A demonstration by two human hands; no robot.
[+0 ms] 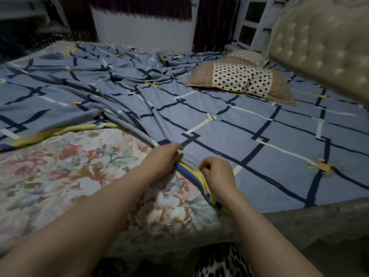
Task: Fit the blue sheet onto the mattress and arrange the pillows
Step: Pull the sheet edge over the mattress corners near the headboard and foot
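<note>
The blue sheet [229, 124], with dark and white grid lines, covers the right and far part of the bed and lies bunched in folds across the middle. Its yellow-and-navy border runs along the near edge. My left hand [162, 156] grips that edge where the folds meet. Just to its right, my right hand [217, 174] pinches the same border. The floral mattress cover [65, 176] lies bare at the near left. A polka-dot pillow [241, 81] sits on the sheet near the headboard, with a second pillow [249, 55] behind it.
A tufted beige headboard [323, 50] rises at the right. Along the near right runs the padded bed frame [319, 220]. Dark curtains [215, 23] and a white wall stand behind the bed, and a white shelf unit [253, 25] is at the back right.
</note>
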